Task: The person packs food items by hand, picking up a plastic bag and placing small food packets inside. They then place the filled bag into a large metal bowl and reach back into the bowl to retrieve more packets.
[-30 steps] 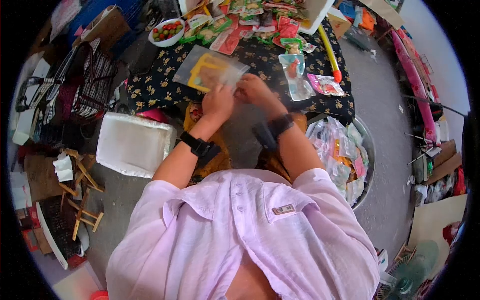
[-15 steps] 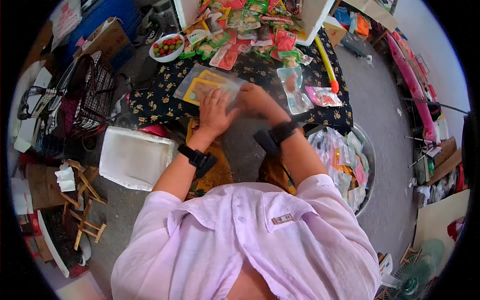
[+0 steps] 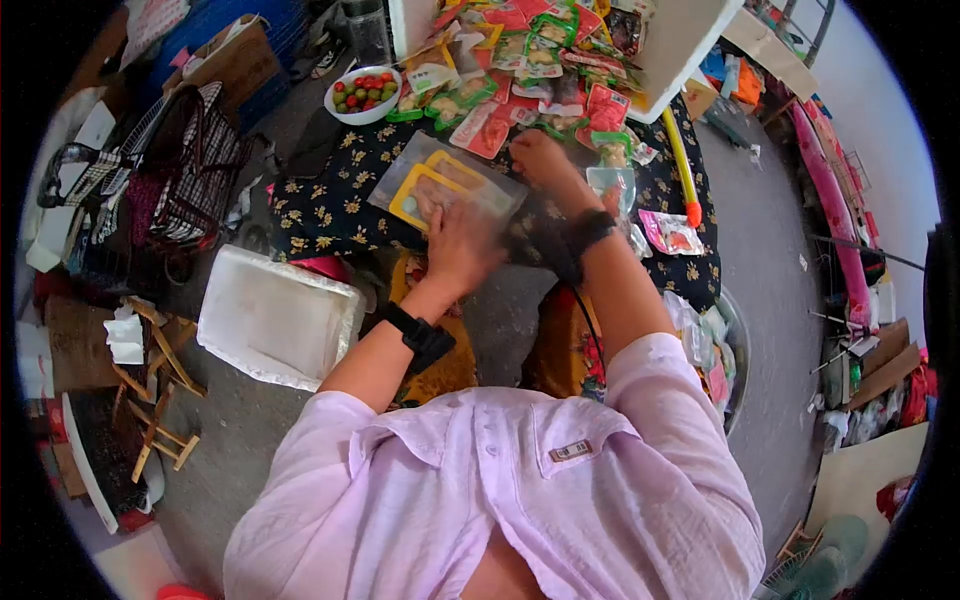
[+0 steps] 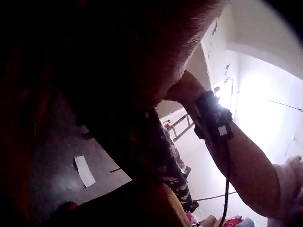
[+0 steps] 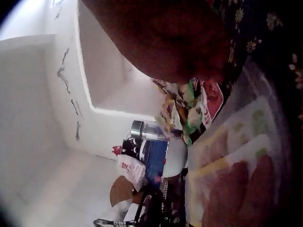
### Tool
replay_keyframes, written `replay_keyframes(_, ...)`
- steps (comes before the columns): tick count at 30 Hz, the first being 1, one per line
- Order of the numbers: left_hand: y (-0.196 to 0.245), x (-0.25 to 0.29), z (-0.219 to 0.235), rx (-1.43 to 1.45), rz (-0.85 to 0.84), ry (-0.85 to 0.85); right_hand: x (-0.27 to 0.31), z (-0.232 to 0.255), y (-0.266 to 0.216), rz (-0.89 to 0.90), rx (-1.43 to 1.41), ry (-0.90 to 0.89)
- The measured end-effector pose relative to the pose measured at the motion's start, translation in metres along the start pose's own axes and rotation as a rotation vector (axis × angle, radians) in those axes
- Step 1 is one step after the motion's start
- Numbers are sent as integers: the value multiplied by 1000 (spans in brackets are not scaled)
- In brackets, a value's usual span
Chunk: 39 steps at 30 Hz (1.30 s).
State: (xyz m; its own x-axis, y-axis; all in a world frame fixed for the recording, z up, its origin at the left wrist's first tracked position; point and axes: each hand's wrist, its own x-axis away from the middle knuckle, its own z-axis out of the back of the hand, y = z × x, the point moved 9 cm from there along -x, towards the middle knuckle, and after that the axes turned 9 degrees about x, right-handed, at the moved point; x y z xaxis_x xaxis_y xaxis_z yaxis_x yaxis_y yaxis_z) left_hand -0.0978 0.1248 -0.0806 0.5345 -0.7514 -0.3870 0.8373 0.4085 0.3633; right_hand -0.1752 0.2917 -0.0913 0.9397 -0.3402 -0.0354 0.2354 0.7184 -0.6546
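Observation:
A clear plastic bag (image 3: 388, 195) with two yellow-edged food packs (image 3: 425, 195) inside lies on the dark floral cloth (image 3: 320, 215). My left hand (image 3: 462, 250), blurred in the head view, rests over the bag's near edge. In the right wrist view its fingers (image 5: 232, 189) lie extended across the bag. My right hand (image 3: 545, 160) is above the cloth beyond the bag's right end, fingers bent, close to the heaped food packets (image 3: 490, 125). Its fingertips are hidden, and I cannot tell whether they hold anything.
A white bowl of red and green fruit (image 3: 365, 97) stands back left. A yellow tube with an orange end (image 3: 682, 165) and a pink packet (image 3: 668, 232) lie right. A white foam box (image 3: 275, 310) sits on the floor left; a metal basin (image 3: 738, 375) is at right.
My right hand has left the bag's right end and moved away from me toward the packets. My left hand stays at the bag, slid slightly toward its near edge. The head view has shifted.

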Motion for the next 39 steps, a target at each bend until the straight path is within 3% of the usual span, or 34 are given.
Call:
replay_keyframes(3,-2,2,1,-3,-71,100,-33,-20,-11,87,-162,-20)
replay_keyframes(6,-1,5,5,33,-138,164,-55,-30,-30,63,-437,-70)
replay_keyframes(9,-4,8,3,53,-170,190,-65,-46,-87,908,350,214)
replay_keyframes(12,-8,6,-1,49,-136,142,-102,-75,-98,691,978,172)
replay_keyframes(15,-12,5,-3,68,-127,112,-133,-97,-99,783,903,136)
replay_keyframes(18,-16,9,-7,121,-150,173,-149,-95,-101,631,943,321)
replay_keyframes(19,-17,10,-6,143,-160,204,-152,-94,-103,519,1019,233)
replay_keyframes(22,-20,9,-5,186,-161,198,-134,-34,-80,26,75,574)
replay_keyframes(25,-16,11,4,192,-205,284,-149,-18,-85,130,121,648)
replay_keyframes(28,-17,9,0,198,-177,216,-179,-30,-75,3,162,344)
replay_keyframes(31,-18,9,0,199,-149,196,-192,-29,-69,28,176,434)
replay_keyframes(34,-18,9,1,197,-152,190,-216,-60,-73,357,822,388)
replay_keyframes(37,-21,10,-6,191,-124,200,-187,-55,-89,464,1128,241)
replay_keyframes(39,-19,10,-6,190,-119,178,-168,-39,-93,469,1088,219)
